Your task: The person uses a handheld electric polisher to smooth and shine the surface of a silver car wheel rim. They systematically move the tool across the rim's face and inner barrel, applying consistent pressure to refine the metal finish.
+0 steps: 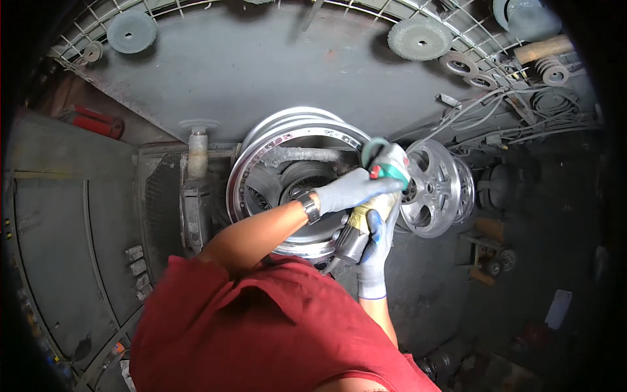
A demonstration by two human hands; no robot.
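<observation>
Both of my hands wear pale gloves and are closed around an angle grinder (393, 171), which has a teal and white head, tape round its body and a dark rear end. My left hand (349, 192) grips it near the head. Lower down, my right hand (379, 243) wraps the body. The grinder's greenish disc (372, 150) is at the upper right edge of a large silver wheel rim (290, 136); I cannot tell whether they touch. A second silver wheel with spokes (429, 187) stands just right of the grinder.
A grey panel (287, 68) rises behind the rim. Along a wire rack (173, 9) hang round abrasive discs (420, 39). Cables (483, 111) loop at the far right. On the left are a metal post (198, 153) and a red tool (93, 122). A small stand (480, 251) sits at right.
</observation>
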